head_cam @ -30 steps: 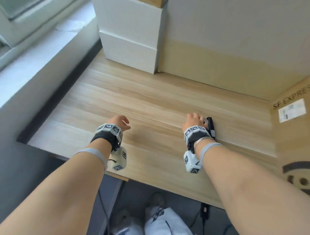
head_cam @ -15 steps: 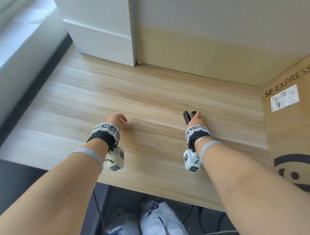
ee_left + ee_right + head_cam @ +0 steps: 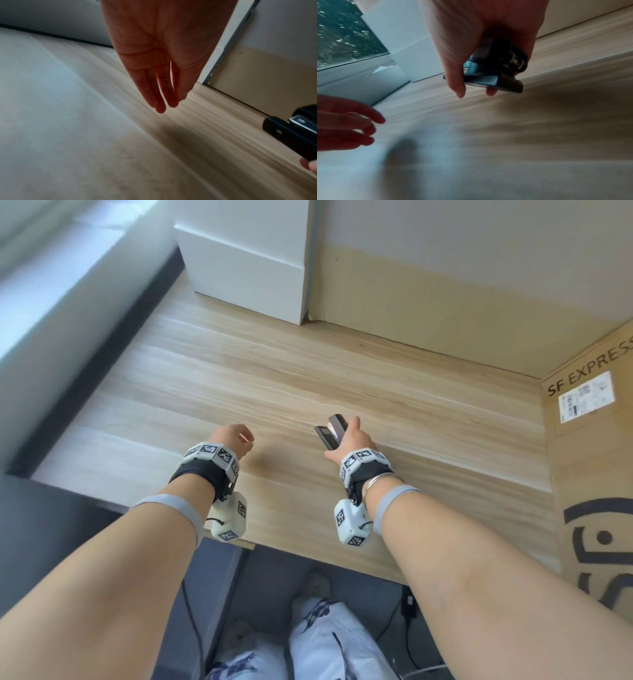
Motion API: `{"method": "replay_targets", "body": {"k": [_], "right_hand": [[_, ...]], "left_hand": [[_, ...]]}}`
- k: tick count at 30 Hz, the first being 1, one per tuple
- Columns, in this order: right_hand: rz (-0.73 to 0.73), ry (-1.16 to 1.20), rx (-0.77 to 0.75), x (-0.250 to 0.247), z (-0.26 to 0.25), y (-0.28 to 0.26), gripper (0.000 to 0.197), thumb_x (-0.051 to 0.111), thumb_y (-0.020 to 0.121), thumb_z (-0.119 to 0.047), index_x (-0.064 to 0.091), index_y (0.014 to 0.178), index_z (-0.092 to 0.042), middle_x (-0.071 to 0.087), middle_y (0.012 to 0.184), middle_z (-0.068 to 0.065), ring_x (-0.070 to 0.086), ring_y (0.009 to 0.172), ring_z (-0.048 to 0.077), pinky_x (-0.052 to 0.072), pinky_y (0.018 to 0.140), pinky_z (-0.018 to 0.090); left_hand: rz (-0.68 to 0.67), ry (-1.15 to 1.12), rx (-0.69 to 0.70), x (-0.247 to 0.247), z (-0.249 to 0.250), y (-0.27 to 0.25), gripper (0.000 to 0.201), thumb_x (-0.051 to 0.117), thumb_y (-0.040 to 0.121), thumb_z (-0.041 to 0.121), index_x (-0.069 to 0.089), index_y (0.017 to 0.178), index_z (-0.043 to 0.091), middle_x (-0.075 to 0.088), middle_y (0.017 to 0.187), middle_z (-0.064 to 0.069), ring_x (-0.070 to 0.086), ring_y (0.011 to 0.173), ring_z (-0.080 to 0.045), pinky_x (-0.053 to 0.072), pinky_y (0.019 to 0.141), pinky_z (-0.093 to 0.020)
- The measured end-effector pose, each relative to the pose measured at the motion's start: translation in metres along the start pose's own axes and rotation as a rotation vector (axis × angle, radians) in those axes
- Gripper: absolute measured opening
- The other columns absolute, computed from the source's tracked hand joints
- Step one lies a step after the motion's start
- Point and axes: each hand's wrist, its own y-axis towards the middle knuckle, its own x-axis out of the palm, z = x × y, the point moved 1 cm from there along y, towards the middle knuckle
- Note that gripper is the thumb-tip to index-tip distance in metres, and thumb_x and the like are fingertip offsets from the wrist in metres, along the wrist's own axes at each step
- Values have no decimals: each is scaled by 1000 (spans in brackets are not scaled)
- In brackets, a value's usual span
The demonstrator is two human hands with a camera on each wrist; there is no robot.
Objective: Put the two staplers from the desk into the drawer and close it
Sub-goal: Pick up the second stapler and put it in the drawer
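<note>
My right hand (image 3: 349, 441) grips a black stapler (image 3: 330, 431) and holds it lifted just above the wooden desk (image 3: 274, 378), its nose pointing away and to the left. The right wrist view shows thumb and fingers wrapped round the stapler (image 3: 494, 70). Its front end, the stapler (image 3: 291, 129), also enters the left wrist view at the right edge. My left hand (image 3: 236, 436) hovers over the desk to the left, empty, with fingers relaxed and hanging down (image 3: 161, 94). No second stapler and no drawer are in view.
A white box (image 3: 250, 258) stands at the back of the desk against the wall. A cardboard box (image 3: 592, 460) marked SF EXPRESS walls off the right side. The desk's front edge (image 3: 308, 556) is near my wrists, with my legs below.
My right hand has lifted the stapler off the desk and turned its nose to the left. The left hand stayed about where it was, still empty. The head view shifted.
</note>
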Motion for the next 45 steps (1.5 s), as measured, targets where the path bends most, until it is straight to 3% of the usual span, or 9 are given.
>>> {"method": "replay_targets", "body": {"k": [3,5,11,16,20,25,31,37,45], "right_hand": [[-17,26,-94,22,-35,-28,70,76,73,-31,35,125,-11,66,113,12,64,103,33,46,74,32],[-47,50,-159,38,-58,-47,74,78,71,-35,36,127,-14,65,117,12,63,106,33,48,80,34],[-194,115,-298,95,-115,-104,77,80,69,-38,38,131,-18,62,125,11,60,113,31,47,89,32],[-280,51,-393,151,-149,-143,80,79,70,-38,35,135,-18,61,127,13,58,116,33,47,92,34],[-366,18,-406,198,-161,-162,78,77,74,-38,33,136,-18,61,125,15,58,115,35,47,93,37],[-391,-12,-302,260,-157,-163,46,57,88,-37,43,123,-10,64,119,18,61,109,36,47,81,35],[-411,35,-73,326,-142,-150,48,43,93,-35,35,131,-6,57,127,19,58,114,37,44,86,38],[-497,63,148,375,-130,-131,47,44,95,-26,30,132,-1,52,134,22,55,120,36,40,98,38],[-444,173,307,411,-122,-112,46,50,95,-24,33,132,-2,57,131,19,59,118,34,46,94,36]], "left_hand": [[21,-32,-12,-12,-32,-18,20,55,87,7,65,104,3,73,99,-18,60,77,-22,44,57,-23],[38,-34,-36,-21,-55,-33,21,54,87,8,66,104,5,72,97,-17,60,77,-22,41,52,-21],[95,-24,-108,-46,-128,-75,23,53,87,8,67,105,8,73,104,-18,58,78,-22,42,69,-26],[113,47,-147,-57,-188,-105,25,51,87,12,67,106,10,71,111,-14,63,104,-30,47,84,-30],[103,13,-198,-51,-233,-117,26,50,86,10,67,105,10,72,109,-13,64,105,-29,48,88,-31],[52,-8,-267,-28,-279,-120,27,49,86,8,66,106,13,70,111,-11,64,105,-29,48,86,-30],[10,-27,-323,7,-330,-113,25,51,85,7,67,104,12,70,112,-10,65,103,-29,49,87,-30],[15,-61,-352,38,-362,-100,22,53,84,7,68,99,12,72,106,-11,64,96,-28,41,77,-23],[17,-73,-337,56,-379,-82,23,51,84,5,67,99,11,72,104,-10,63,90,-27,42,76,-24]]}}
